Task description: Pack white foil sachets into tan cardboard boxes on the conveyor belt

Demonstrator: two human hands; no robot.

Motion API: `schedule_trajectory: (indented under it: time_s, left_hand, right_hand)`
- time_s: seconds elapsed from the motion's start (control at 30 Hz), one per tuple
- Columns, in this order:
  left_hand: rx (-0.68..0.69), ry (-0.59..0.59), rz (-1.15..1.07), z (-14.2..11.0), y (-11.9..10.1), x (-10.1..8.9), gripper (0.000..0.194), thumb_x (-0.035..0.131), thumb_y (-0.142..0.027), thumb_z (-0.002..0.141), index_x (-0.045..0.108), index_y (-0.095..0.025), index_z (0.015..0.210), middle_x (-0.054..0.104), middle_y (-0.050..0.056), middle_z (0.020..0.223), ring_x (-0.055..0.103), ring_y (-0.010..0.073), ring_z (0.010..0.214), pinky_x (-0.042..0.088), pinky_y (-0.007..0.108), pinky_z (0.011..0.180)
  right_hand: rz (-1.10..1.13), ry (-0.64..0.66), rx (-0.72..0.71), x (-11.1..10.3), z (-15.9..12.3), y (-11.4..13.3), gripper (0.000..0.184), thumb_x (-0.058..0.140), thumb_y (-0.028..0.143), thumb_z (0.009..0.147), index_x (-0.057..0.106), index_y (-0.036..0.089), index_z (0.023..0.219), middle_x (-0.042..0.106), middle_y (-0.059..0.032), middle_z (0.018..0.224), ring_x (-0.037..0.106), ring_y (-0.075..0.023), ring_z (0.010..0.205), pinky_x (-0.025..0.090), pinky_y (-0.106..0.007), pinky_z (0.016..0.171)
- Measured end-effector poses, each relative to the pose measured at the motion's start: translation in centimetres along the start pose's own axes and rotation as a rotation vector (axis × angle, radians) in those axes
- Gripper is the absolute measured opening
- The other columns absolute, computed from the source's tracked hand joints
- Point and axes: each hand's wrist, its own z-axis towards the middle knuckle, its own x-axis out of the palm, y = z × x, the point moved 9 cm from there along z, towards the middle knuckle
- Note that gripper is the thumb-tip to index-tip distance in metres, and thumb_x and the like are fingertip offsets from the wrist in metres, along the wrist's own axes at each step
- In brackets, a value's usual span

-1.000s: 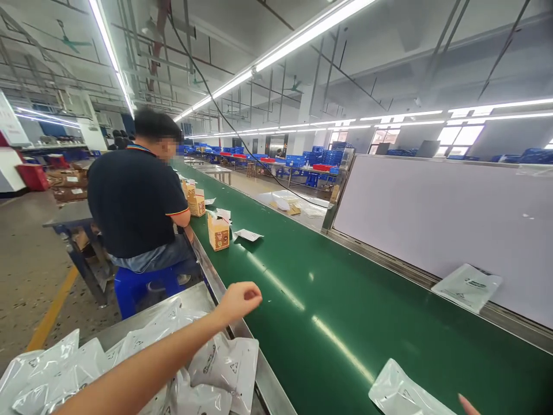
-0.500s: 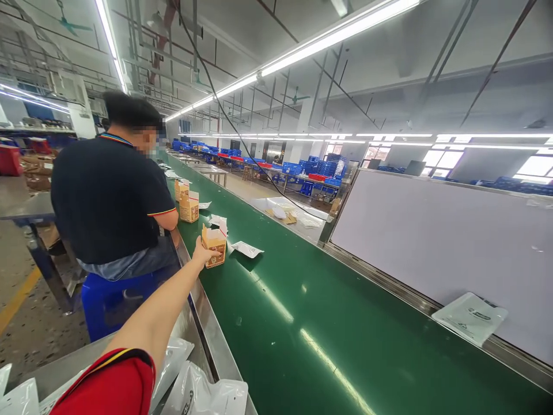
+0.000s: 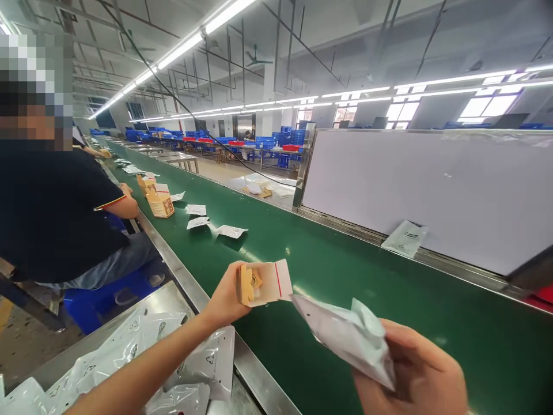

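My left hand (image 3: 227, 297) is wrapped round a small brown cardboard box (image 3: 263, 284), tilted so its open end faces right. Its white flap with a red strip stands out, and a folded yellowish piece shows inside. In my right hand (image 3: 425, 366) is a white plastic pouch (image 3: 345, 331), gripped by its near end. The pouch's far corner points at the box flap; whether they touch I cannot tell. Both are held above the green conveyor belt (image 3: 337, 259).
Loose pouches (image 3: 232, 231) and open boxes (image 3: 159, 203) lie farther along the belt. A metal tray (image 3: 168, 291) at lower left holds a pile of pouches (image 3: 142, 340). A co-worker (image 3: 56, 207) sits at left. One pouch (image 3: 405, 238) leans against the white panel (image 3: 415, 184).
My left hand has lifted the box off the belt and brought it nearer, tipping it. My right hand has come into view with a pouch. The view has turned right.
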Motion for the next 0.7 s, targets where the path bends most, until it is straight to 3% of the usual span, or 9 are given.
schedule_trajectory:
  time_s: [0.1,0.23,0.3,0.4,0.5,0.7]
  left_hand:
    - [0.06,0.005,-0.001,-1.8,-2.2,2.9,0.072,0.076,-0.029,0.062,0.035,-0.023,0.121,0.05,0.01,0.119,0.056,0.0251,0.107,0.047,0.044,0.093]
    - [0.125,-0.065,0.025,-3.1,-4.0,4.8,0.069,0.074,-0.027,0.064,0.035,-0.025,0.121,0.049,0.009,0.121,0.054,0.0244,0.11,0.045,0.044,0.095]
    - [0.099,-0.087,-0.013,-3.4,-4.0,5.5,0.068,0.075,-0.028,0.064,0.036,-0.025,0.119,0.049,0.008,0.122,0.052,0.0249,0.113,0.044,0.044,0.097]
    - [-0.127,-0.063,-0.178,-3.7,-2.1,7.0,0.071,0.075,-0.028,0.061,0.034,-0.024,0.119,0.051,0.008,0.119,0.055,0.0249,0.11,0.047,0.044,0.094]
    - [-0.287,0.004,-0.332,-4.5,-0.8,8.7,0.076,0.073,-0.024,0.057,0.032,-0.023,0.121,0.052,0.008,0.119,0.055,0.025,0.111,0.047,0.045,0.095]
    - [-0.243,0.061,-0.366,-5.2,-1.8,9.0,0.075,0.073,-0.022,0.058,0.033,-0.024,0.121,0.05,0.007,0.124,0.051,0.0246,0.116,0.041,0.045,0.103]
  right_hand:
    - [-0.14,-0.082,-0.173,0.5,-0.3,3.0,0.016,0.054,0.005,0.083,0.055,0.018,0.093,0.062,-0.0046,0.09,0.062,-0.0125,0.076,0.051,-0.018,0.062]
    - [-0.232,-0.044,-0.26,0.5,-1.9,3.1,0.023,0.045,-0.001,0.083,0.058,0.017,0.088,0.06,-0.0037,0.085,0.059,-0.0119,0.075,0.048,-0.02,0.066]
    - [-0.213,-0.04,-0.184,-0.6,-2.1,2.1,0.019,0.046,0.002,0.083,0.057,0.017,0.086,0.058,-0.002,0.079,0.056,-0.0109,0.069,0.047,-0.019,0.062]
    - [-0.226,-0.121,0.008,-3.0,-2.0,0.6,0.01,0.051,0.013,0.081,0.055,0.017,0.089,0.058,0.0001,0.075,0.054,-0.0092,0.06,0.045,-0.017,0.054]
    - [-0.206,-0.186,0.088,-4.6,-2.1,0.4,0.015,0.053,0.017,0.079,0.054,0.016,0.094,0.059,-0.0007,0.077,0.056,-0.0098,0.058,0.046,-0.015,0.053]
    - [-0.133,-0.182,0.189,-6.2,-3.3,-0.6,0.024,0.063,0.024,0.078,0.054,0.017,0.099,0.058,-0.0013,0.082,0.056,-0.0108,0.059,0.044,-0.016,0.049]
